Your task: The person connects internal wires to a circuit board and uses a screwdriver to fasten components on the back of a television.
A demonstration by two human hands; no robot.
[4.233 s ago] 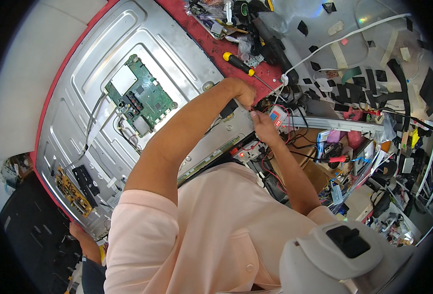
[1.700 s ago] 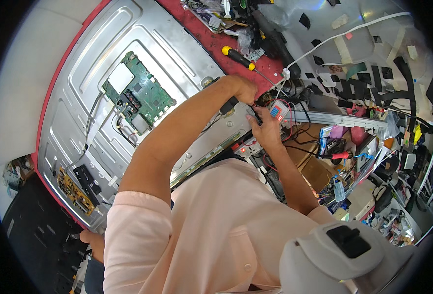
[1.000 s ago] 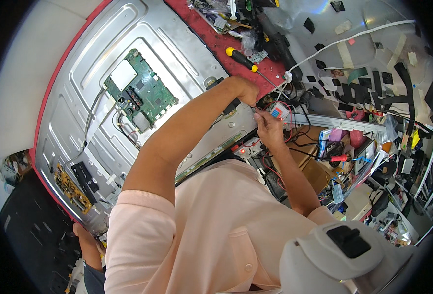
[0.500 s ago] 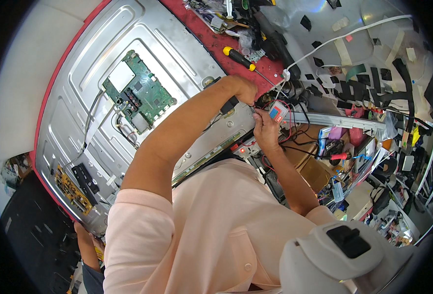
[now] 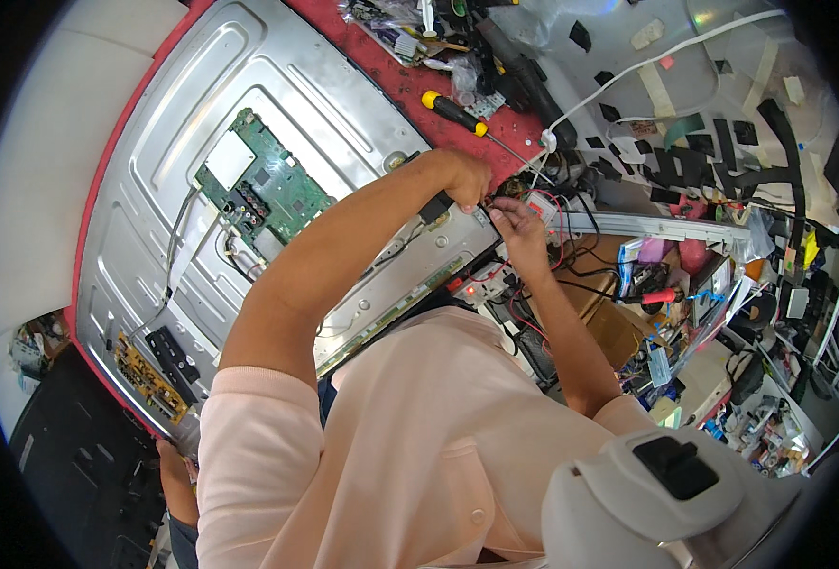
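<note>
My left hand [image 5: 467, 180] is bent over the corner of a large silver metal panel [image 5: 248, 47], the back of a flat television. Its fingers are closed in a pinch at the panel's edge, on something too small to make out. My right hand [image 5: 522, 232] meets it there, thumb and forefinger pressed together; what they hold cannot be made out either. Beside the left wrist a black part [image 5: 435, 206] sits on the panel. Partly behind the right hand's fingers lies a small white box [image 5: 541, 207] with red wires. A green circuit board [image 5: 286, 185] is mounted on the panel.
A yellow-and-black screwdriver [image 5: 454, 112] lies on the red mat [image 5: 400, 90] beyond my hands. A white cable [image 5: 628, 71] crosses at right. Clutter and a cardboard box [image 5: 590, 308] fill the right side. Another person's arm [image 5: 178, 484] shows at lower left beside a dark screen [image 5: 68, 465].
The view has shifted slightly. My right hand's fingers have curled and moved up a little, closer to the left fingertips, covering more of the white box. My left hand stays at the panel's corner.
</note>
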